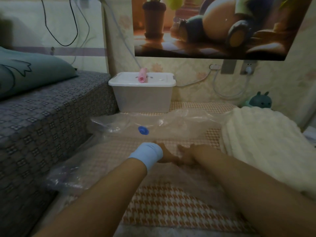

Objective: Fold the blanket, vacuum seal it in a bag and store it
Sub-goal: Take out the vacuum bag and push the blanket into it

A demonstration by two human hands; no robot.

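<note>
Left hand [167,157], right hand [187,155] together on vacuum bag [179,124].

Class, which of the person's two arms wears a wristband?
The left arm: a light blue wristband circles its wrist, while the right arm is bare.

The grey-covered bed [51,117] walls off the whole left edge of the houndstooth mat [171,207]. At the far edge a lidded storage box [143,98] stands against the wall, with a pink cylinder [142,76] on its lid. The white blanket [265,142] is heaped along the right edge. Between them the clear vacuum bag [179,124] lies low across the middle. Open mat shows at the near edge.
</note>
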